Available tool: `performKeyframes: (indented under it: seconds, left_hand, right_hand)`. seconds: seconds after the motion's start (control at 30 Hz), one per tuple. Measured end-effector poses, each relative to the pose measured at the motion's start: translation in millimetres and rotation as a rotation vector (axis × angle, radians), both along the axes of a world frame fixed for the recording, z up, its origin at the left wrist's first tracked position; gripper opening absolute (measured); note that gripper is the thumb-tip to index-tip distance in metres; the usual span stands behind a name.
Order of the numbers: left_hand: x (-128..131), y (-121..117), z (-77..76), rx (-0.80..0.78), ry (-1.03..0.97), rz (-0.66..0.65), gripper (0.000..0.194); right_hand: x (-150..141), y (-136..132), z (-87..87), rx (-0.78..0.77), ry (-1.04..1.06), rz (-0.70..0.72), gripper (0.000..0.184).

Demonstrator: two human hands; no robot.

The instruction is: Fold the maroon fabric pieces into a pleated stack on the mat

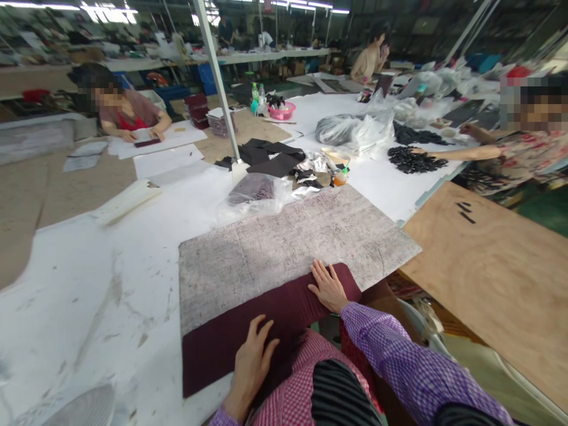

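Note:
A long dark maroon strip of material [231, 331] lies along the near edge of a grey scuffed work mat [284, 242] on the white table. My left hand [252, 361] rests on the strip's near part, fingers spread and flat. Pressed flat on the strip's right end is my right hand [328, 287], fingers stretched out, purple checked sleeve behind it. Neither hand holds anything.
A plastic bag of maroon pieces [257, 192] and black cut pieces [270, 157] lie beyond the mat. A metal post [217, 77] stands mid-table. A plywood board [497, 266] is at the right. Two other people [128, 112] [523, 148] work at the table sides.

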State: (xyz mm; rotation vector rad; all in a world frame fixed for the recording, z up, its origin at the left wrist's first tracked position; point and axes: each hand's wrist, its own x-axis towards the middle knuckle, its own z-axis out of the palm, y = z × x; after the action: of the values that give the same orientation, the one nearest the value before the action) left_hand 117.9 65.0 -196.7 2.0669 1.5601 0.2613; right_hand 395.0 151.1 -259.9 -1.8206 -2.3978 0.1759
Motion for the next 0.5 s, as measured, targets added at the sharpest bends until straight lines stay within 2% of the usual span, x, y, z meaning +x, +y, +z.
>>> performKeyframes:
  seconds: [0.13, 0.27, 0.4, 0.47, 0.5]
  left_hand:
    - [-34.1, -16.9, -5.5, 0.026, -0.111, 0.133, 0.030]
    - [-54.1, -20.0, -8.3, 0.060, -0.281, 0.222, 0.031]
    - [-61.4, -14.3, 6.5, 0.080, -0.365, 0.261, 0.034]
    - [-62.1, -11.8, 17.7, 0.083, -0.394, 0.286, 0.034]
    - [-62.3, -10.9, 22.5, 0.078, -0.409, 0.301, 0.034]
  right_hand:
    - [-40.5, -5.2, -1.7, 0.023, 0.033, 0.049, 0.061]
    - [-84.9, -13.6, 2.5, 0.056, 0.067, 0.090, 0.062]
    - [-116.6, -21.5, 15.1, 0.089, 0.093, 0.214, 0.058]
    - [-112.2, -21.2, 21.5, 0.115, 0.099, 0.213, 0.053]
    - [-102.9, -19.5, 23.4, 0.134, 0.099, 0.166, 0.051]
